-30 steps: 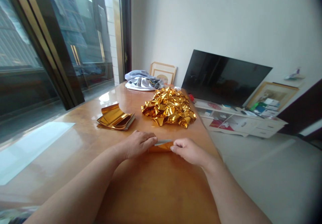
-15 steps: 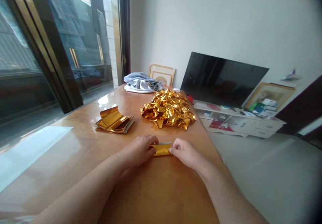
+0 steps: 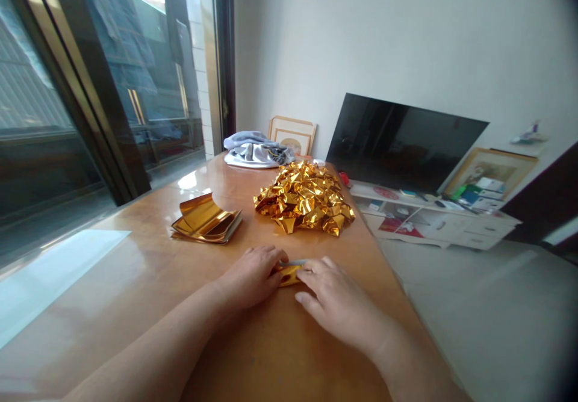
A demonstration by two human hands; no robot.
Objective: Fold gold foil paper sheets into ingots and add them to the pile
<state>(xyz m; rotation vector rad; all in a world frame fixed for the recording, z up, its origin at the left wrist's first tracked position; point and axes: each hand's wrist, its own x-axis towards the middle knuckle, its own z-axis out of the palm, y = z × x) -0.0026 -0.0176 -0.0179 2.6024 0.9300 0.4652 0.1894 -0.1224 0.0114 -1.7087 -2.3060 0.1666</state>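
A glossy wooden table [image 3: 135, 293] carries everything, its right edge running beside the tiled floor and its left edge along the window. A stack of flat gold foil sheets [image 3: 205, 220], the top ones curling upward, lies left of the middle. A heap of crumpled gold foil pieces [image 3: 304, 197] sits close to the right edge. A bundle of grey-and-white cloth [image 3: 253, 149] rests at the far edge. Nearer, toward the right edge, a small folded gold foil piece [image 3: 289, 274] lies under two hands.

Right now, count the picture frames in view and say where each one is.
2: one picture frame leans on the wall behind the grey cloth; another picture frame leans right of the TV. Others may be hidden.
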